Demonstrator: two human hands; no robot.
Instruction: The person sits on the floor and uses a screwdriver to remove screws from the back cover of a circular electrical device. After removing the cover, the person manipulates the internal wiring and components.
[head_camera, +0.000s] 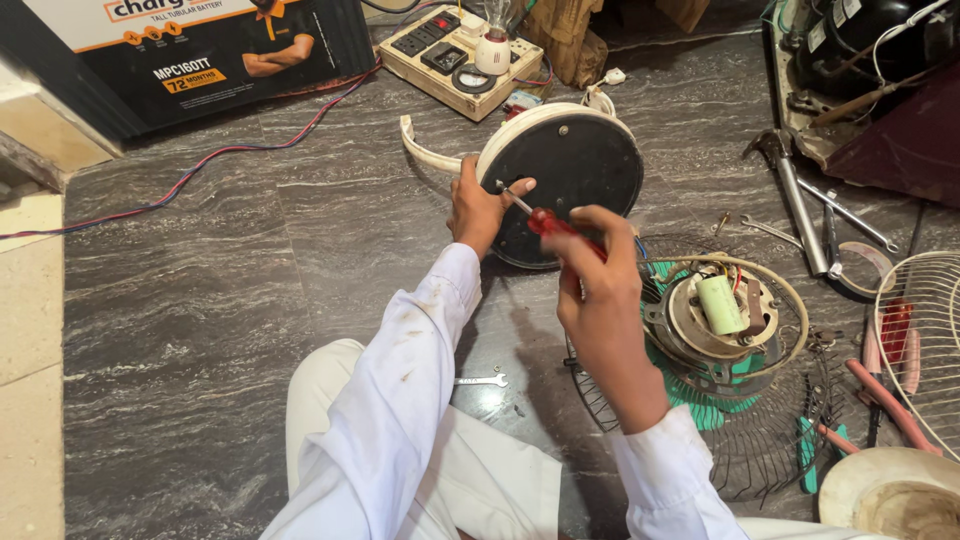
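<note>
The round fan base (575, 170), cream at the rim with a black underside turned toward the camera, stands tilted on its edge on the grey marbled floor (200, 300), and everything else is placed from it. The left hand (478, 208) grips the base at its left edge, fingers closed around the rim and the thumb pressed on the black face. The right hand (598, 268), just below and in front of the base, has its fingers closed around the red handle of a screwdriver (540, 217), whose metal shaft runs up and to the left so that the tip meets the black face close to the left thumb. A curved cream strip (425, 152) sticks out from the base's left side. Behind the base sits a cream extension board (450, 60) with sockets and a small bulb, and farther back to the left a dark printed carton (200, 55); a red and blue wire (250, 140) trails across the floor from that side. To the right of the base lies a fan motor (725, 310) with a pale green cylinder on top, resting on a wire fan guard (740, 420). Farther right are spanners and pliers (825, 225), and a small spanner (483, 380) lies on the floor below the base, beside the white sleeve.
</note>
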